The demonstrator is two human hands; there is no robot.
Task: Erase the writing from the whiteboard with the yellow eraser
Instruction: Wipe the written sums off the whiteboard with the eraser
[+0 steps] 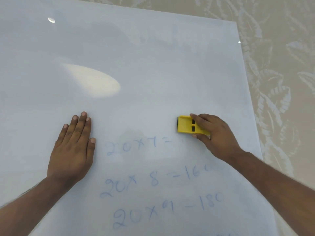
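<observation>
A large whiteboard (136, 57) lies flat and fills most of the view. Faint blue writing (153, 183) runs in three lines of sums across its near middle; the end of the top line is wiped away. My right hand (214, 133) grips the yellow eraser (186, 125) from above, pressing it on the board just above and right of the top line. My left hand (73, 147) lies flat on the board to the left of the writing, fingers together and holding nothing.
A beige cloth with a pale leaf pattern (281, 65) lies under the board and shows along its far and right edges. Bright light reflections (95, 82) sit on the board's upper left part.
</observation>
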